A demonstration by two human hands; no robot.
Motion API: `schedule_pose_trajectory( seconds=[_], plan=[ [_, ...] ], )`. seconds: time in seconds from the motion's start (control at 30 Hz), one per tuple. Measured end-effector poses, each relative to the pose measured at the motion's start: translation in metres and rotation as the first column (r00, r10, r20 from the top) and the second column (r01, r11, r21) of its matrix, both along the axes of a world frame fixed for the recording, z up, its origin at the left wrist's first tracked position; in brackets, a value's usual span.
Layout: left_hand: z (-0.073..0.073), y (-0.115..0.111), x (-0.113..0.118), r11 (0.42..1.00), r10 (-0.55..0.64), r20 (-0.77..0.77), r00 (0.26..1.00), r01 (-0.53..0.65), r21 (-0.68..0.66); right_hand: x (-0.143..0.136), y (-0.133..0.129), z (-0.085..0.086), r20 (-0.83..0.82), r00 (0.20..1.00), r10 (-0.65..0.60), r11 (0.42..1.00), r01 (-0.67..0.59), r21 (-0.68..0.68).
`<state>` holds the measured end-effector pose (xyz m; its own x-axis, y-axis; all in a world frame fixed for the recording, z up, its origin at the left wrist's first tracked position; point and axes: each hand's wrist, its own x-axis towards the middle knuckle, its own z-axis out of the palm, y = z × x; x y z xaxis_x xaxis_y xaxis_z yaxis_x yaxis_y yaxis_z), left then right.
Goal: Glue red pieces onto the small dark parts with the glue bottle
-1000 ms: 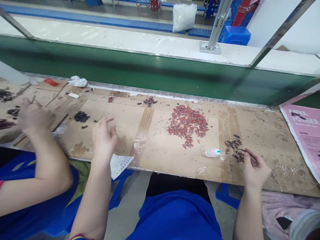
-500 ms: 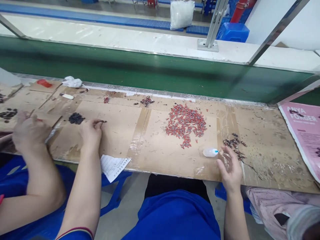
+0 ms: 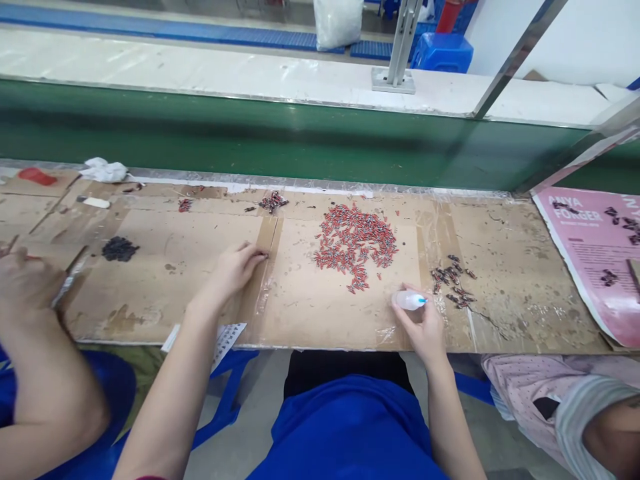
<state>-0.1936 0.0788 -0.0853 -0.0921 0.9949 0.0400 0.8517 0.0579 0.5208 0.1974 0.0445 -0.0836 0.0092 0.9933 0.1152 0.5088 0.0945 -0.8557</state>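
Observation:
My left hand [image 3: 235,268] is over the cardboard, its fingertips pinched on a small dark piece [image 3: 264,256] near the brown tape strip. To its left lies a pile of small black parts [image 3: 120,249]. In front of me is a wide heap of small red and silver parts [image 3: 357,240]. My right hand [image 3: 423,323] has its thumb and fingers around a small white bottle with a blue tip [image 3: 410,300], just below that heap. A looser group of dark and reddish parts [image 3: 453,281] lies to the right of this hand.
A co-worker's hand [image 3: 23,280] is at the far left. Another person's sleeve [image 3: 525,393] shows at lower right. A pink printed sheet [image 3: 590,267] covers the right end. Behind the cardboard [image 3: 310,313] runs a green belt [image 3: 300,143]. A paper slip [image 3: 230,339] hangs at the front edge.
My left hand has moved right, from beside the black pile to the tape strip. My right hand has moved left and taken hold of the bottle. The whole view has shifted slightly.

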Motion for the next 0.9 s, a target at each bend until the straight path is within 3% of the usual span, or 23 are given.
schedule_pose_trajectory(
  seconds=[0.13, 0.3, 0.53, 0.7, 0.9],
  plan=[
    [-0.009, -0.022, 0.051, 0.963, -0.270, 0.122, 0.955, 0.265, 0.055, -0.010, -0.005, -0.001, -0.248, 0.968, -0.031, 0.994, 0.003, -0.113],
    [-0.004, -0.040, 0.092, 0.941, -0.319, 0.112, 0.941, 0.302, 0.151, -0.015, -0.007, 0.001, -0.322, 0.942, -0.097, 0.986, 0.047, -0.160],
    [0.007, -0.036, 0.107, 0.928, -0.329, 0.079, 0.941, 0.307, 0.212, -0.016, -0.008, 0.003, -0.341, 0.934, -0.107, 0.991, 0.075, -0.107],
    [0.005, -0.039, 0.125, 0.942, -0.325, 0.107, 0.940, 0.312, 0.122, -0.013, -0.008, 0.004, -0.405, 0.904, -0.132, 0.989, 0.095, -0.111],
    [0.011, -0.040, 0.121, 0.865, -0.501, 0.124, 0.857, 0.489, 0.118, -0.009, -0.010, 0.008, -0.587, 0.780, -0.220, 0.972, 0.125, -0.199]
  ],
)
